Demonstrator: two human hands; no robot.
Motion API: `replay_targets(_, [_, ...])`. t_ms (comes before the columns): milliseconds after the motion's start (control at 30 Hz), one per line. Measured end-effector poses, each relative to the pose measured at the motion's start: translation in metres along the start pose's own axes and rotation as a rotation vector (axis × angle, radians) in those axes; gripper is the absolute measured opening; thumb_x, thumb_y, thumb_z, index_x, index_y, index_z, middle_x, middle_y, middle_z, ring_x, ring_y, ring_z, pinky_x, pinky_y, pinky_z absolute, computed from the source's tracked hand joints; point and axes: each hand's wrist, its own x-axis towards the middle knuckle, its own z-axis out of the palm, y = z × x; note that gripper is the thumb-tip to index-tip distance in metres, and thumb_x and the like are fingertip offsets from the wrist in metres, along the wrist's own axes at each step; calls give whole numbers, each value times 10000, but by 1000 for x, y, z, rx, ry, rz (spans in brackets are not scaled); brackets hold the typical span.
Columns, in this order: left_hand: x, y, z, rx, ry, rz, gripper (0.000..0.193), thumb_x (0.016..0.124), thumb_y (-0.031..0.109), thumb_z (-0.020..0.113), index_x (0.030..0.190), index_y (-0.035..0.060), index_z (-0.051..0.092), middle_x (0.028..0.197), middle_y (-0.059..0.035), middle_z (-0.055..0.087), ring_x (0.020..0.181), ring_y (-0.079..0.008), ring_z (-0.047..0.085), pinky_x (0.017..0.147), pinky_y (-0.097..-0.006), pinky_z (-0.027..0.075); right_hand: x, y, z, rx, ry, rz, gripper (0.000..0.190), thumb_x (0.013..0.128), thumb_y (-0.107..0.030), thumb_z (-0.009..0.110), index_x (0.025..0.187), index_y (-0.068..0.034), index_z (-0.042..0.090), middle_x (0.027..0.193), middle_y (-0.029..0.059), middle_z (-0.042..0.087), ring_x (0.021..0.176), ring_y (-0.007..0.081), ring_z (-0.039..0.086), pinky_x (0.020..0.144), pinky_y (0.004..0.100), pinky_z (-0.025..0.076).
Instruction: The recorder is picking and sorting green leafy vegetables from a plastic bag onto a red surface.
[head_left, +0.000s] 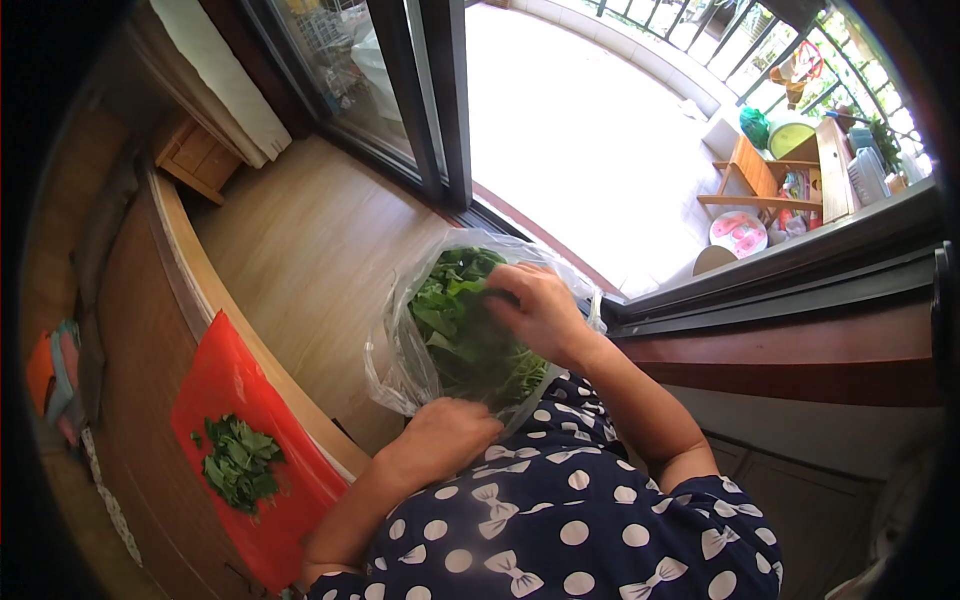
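A clear plastic bag full of leafy green vegetables rests before my body, its mouth spread wide. At the bag's near rim, my left hand is closed on the plastic. Over the far right part of the greens is my right hand, its fingers bent and its thumb apart. Blurred dark leaves show just below those fingers; whether they are gripped cannot be made out. Thin green stems lie toward the bag's near right side. Both hands are bare.
Left of me, a red plastic sheet on a wooden surface bears a pile of picked leaves. A dark-framed sliding door opens onto a bright balcony. A wooden chair and several household items stand there. A small wooden cabinet is at upper left.
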Motion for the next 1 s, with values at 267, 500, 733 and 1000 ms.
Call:
replay_targets(267, [7,1,0,1,-21,-29,148,876,164,686,983,72,730,866,-108,673,845,-325,679,761,-431,547,26,20,22,-99,-53,-196,222,877,-136,693,1064,-27,645,1039,149,675,1070,340,612,910,455,478])
replay_targets(500, [9,0,-13,-67,71,-74,227,869,137,693,1073,39,704,986,-131,682,918,-336,669,793,-427,548,1,12,14,-158,227,-314,290,835,-58,694,1124,-46,678,1133,140,680,1102,342,625,942,431,514])
replay_targets(733, [17,-16,-28,121,167,-202,224,859,109,700,1071,35,709,1081,-119,673,948,-321,655,823,-420,544,-56,14,-9,-208,-321,-240,179,789,-68,683,966,-87,691,991,65,664,1029,275,618,868,400,506])
replay_targets(1000, [15,-17,-30,187,207,-271,223,848,116,720,1048,19,711,1037,-103,669,952,-305,638,849,-423,525,-73,20,-26,-343,-572,-226,227,729,-34,660,939,-113,694,932,30,614,1011,254,575,857,392,478])
